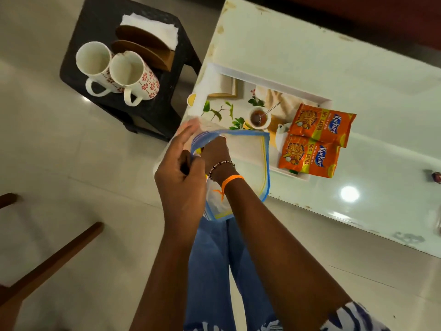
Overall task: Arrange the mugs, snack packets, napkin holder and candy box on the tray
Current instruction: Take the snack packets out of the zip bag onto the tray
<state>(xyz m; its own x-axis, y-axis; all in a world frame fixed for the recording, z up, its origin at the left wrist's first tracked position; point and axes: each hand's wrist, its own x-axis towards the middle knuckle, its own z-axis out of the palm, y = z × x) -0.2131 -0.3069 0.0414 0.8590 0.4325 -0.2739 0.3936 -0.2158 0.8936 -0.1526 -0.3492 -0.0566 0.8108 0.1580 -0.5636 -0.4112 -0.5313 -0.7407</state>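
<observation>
A white tray (262, 78) with a printed picture lies on the white table (358, 68). Two orange snack packets (322, 125) (310, 156) lie on its right end, overlapping. Over the tray's near left end I hold a clear pouch with a blue rim (250, 151). My left hand (181, 173) grips the pouch's open edge. My right hand (214, 151) reaches into the opening, its fingertips hidden. Two white mugs with red flowers (95, 65) (136, 72) and a wooden napkin holder (143, 44) with white napkins stand on a black stool (152, 103) to the left.
The stool stands on the tiled floor beside the table's left end. A wooden chair frame (59, 259) crosses the lower left. A small dark wrapped object (435, 176) lies at the table's far right edge. My legs in blue jeans are below the pouch.
</observation>
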